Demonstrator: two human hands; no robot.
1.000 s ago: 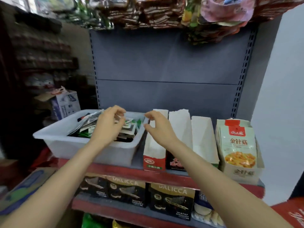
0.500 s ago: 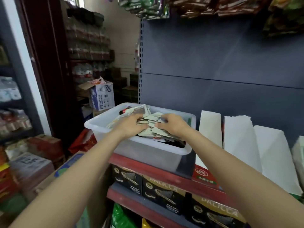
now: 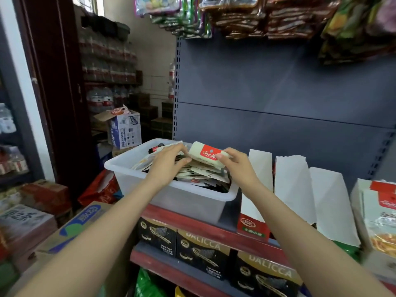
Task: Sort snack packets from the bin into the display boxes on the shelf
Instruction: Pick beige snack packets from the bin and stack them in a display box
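With the right hand (image 3: 235,166) pinching a red-labelled packet (image 3: 205,154) mid-frame and the left hand (image 3: 169,161) lying loose-fingered on the bin (image 3: 128,174) heap, neighbouring packets could snag and spill.

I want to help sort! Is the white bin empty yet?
No. The white bin holds a heap of packets reaching its rim.

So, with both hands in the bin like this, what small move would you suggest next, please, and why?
Probably lift the red-labelled packet clear of the pile and carry it right toward the display boxes. The right hand already has a grip on its edge, the left hand touches its other end and rests on the packets in the bin, and the boxes stand just beside the bin.
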